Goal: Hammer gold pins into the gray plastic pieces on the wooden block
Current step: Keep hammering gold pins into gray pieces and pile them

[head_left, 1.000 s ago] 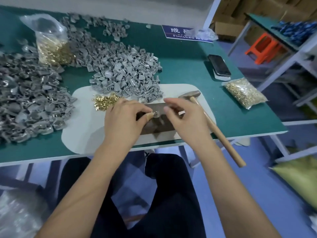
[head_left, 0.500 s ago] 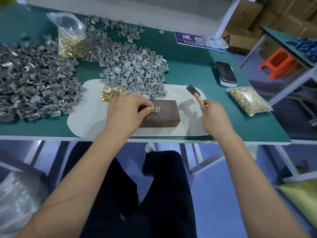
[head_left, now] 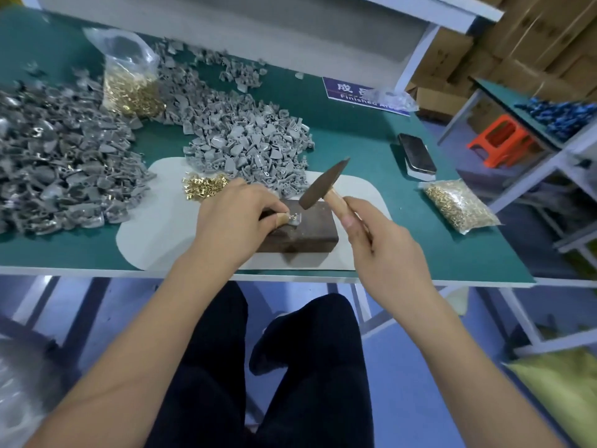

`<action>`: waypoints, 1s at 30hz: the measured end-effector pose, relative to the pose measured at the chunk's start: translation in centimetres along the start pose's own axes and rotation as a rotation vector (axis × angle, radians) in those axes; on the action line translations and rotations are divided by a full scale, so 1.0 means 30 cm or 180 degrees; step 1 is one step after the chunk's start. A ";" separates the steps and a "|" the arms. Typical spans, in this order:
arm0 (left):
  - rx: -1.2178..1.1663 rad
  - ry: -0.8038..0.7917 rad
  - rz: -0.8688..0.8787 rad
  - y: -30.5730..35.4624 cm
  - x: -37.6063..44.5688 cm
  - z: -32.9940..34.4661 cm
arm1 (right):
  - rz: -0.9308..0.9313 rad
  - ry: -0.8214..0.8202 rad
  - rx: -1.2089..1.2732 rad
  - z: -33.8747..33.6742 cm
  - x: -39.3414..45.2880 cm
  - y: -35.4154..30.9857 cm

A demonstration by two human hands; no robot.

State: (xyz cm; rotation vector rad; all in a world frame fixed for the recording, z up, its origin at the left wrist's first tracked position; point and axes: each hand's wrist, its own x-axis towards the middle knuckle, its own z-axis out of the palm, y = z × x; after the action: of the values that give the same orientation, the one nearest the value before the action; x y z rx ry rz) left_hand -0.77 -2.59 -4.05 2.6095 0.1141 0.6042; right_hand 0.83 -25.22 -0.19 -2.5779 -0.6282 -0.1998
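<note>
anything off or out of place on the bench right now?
Nothing stands out. Left hand pinches a gray plastic piece on the wooden block; right hand grips the hammer raised above it. Loose gold pins lie heaped on the white mat.

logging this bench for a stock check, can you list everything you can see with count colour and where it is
hammer: one, dark head, wooden handle, raised over the block
wooden block: one, dark brown, on the white mat
gray plastic piece: one, on the block top
gold pin: one, at that piece, too small to detail
white mat: one, table front
loose gold pins: small heap, on the mat's far edge
gray plastic pieces: large heaps, centre and left
bags of gold pins: two, clear, far left and right edge
phone: one, dark, right
sign: one, blue, far edge
table: one, green top
left hand: pinches the piece
right hand: grips the hammer handle
</note>
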 end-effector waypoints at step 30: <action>-0.0045 -0.0084 0.0135 -0.030 0.009 0.003 | 0.0005 -0.0042 0.0064 0.007 0.013 0.007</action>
State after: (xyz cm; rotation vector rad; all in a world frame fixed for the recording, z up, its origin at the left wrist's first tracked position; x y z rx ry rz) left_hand -0.47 -1.78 -4.44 2.6112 0.0462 0.5829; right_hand 1.28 -25.13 -0.35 -2.5622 -0.6298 -0.1753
